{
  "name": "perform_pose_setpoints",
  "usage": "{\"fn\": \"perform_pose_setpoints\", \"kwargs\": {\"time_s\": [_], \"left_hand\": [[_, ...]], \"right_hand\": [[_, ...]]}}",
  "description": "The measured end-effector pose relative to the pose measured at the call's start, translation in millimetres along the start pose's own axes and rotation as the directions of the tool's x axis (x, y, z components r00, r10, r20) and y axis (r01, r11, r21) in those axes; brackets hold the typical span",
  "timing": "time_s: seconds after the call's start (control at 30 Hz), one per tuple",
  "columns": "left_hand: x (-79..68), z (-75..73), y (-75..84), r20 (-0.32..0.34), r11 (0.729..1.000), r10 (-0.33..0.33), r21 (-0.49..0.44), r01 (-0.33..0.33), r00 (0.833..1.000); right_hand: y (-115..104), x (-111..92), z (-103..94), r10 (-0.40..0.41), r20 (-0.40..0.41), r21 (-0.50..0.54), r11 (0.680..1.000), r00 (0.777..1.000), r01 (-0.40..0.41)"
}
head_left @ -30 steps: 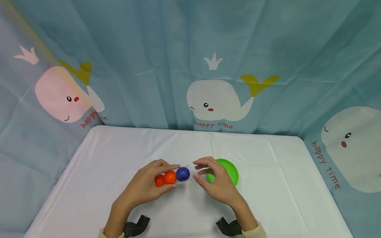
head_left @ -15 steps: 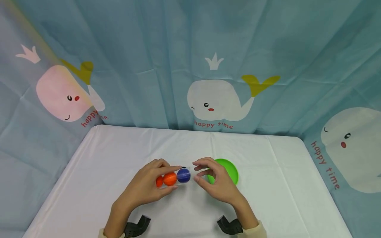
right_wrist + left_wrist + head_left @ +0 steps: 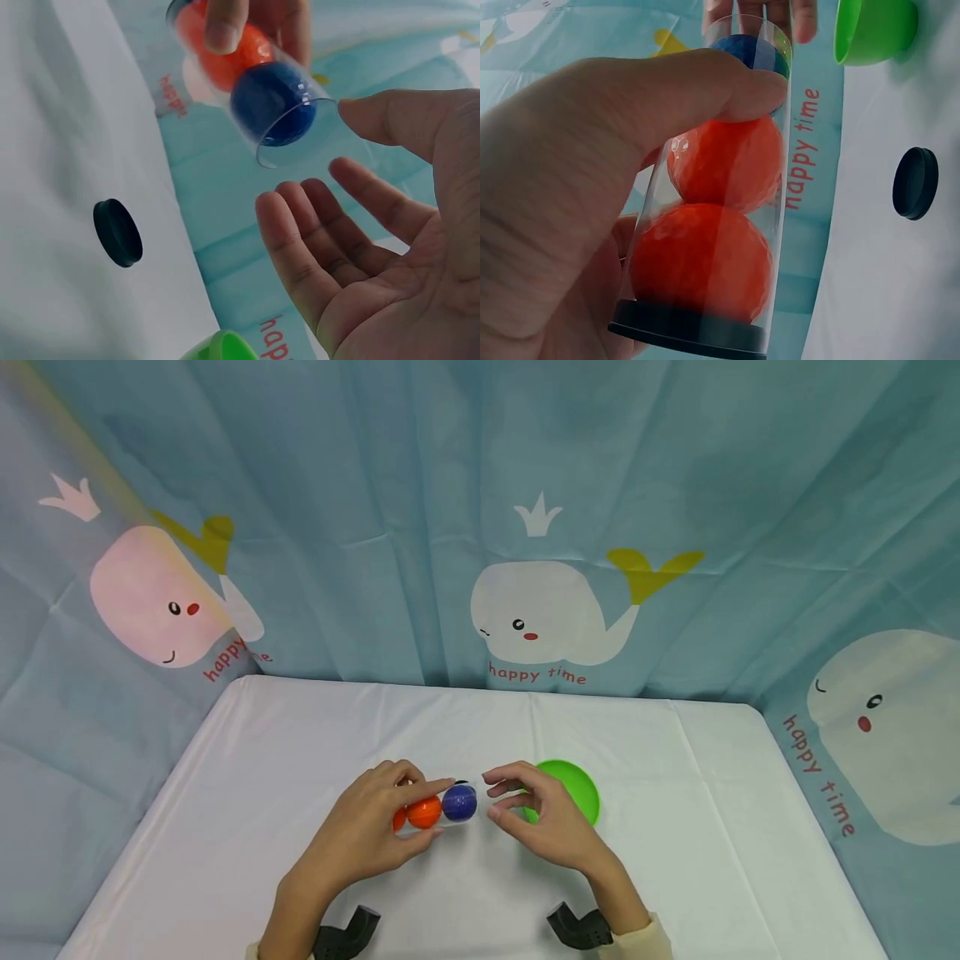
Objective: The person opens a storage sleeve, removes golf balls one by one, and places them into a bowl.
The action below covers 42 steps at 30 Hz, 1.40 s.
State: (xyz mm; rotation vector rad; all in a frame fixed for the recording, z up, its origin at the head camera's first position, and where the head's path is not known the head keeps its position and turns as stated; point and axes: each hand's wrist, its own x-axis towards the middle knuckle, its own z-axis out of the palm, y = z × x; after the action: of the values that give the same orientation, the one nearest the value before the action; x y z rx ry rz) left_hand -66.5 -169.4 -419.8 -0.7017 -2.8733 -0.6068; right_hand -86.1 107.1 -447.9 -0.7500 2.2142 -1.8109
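Observation:
My left hand grips a clear plastic tube, thumb on one side and fingers on the other. Inside it, two orange balls sit in a row, with a dark blue ball nearest the uncapped end. A black cap closes the tube's other end. Just off the uncapped rim, my right hand is held with fingers spread and slightly bent, its thumb tip right at the rim in the right wrist view. Nothing lies in its palm.
A loose black cap rests on the white tablecloth, mostly hidden behind the tube in the head view. The green bowl stands just behind my right hand. Blue curtains with whale prints hang around the table.
The tube in my left hand has tilted a little and shifted slightly left. My right hand has stayed almost in place, its fingers dipping slightly. Part of the loose cap now shows behind the tube.

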Motion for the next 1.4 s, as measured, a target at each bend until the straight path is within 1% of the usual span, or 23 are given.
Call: {"fn": "perform_pose_setpoints", "kwargs": {"time_s": [0.13,0.43,0.6,0.77,0.93,1.17,1.4], "left_hand": [[-1.0,-1.4,0.7,-0.008,1.000,0.010,0.009,-0.010,1.000],[-2.1,-6.6,4.3,-0.027,0.999,0.036,0.041,-0.035,0.999],[-1.8,-9.4,6.4,-0.026,0.997,0.026,0.067,-0.024,0.999],[-2.0,-11.0,7.9,-0.029,0.997,0.019,0.082,-0.017,0.999],[-3.0,-11.2,8.9,-0.040,0.995,0.024,0.101,-0.020,0.999],[-3.9,-11.4,8.6,-0.061,0.994,0.039,0.104,-0.032,0.997],[-4.2,-10.6,7.9,-0.074,0.992,0.051,0.116,-0.043,0.996]], "right_hand": [[1,1,0.5,0.026,0.027,0.012,1.000,0.999,-0.027],[3,2,1.8,0.069,0.057,0.051,0.996,0.996,-0.072],[6,2,2.5,0.094,0.064,0.073,0.992,0.993,-0.099],[8,3,4.1,0.100,0.076,0.106,0.989,0.992,-0.107],[10,3,5.2,0.104,0.080,0.100,0.989,0.991,-0.112],[10,3,6.1,0.104,0.075,0.096,0.989,0.992,-0.111],[10,3,6.7,0.102,0.082,0.115,0.987,0.991,-0.111]]}}
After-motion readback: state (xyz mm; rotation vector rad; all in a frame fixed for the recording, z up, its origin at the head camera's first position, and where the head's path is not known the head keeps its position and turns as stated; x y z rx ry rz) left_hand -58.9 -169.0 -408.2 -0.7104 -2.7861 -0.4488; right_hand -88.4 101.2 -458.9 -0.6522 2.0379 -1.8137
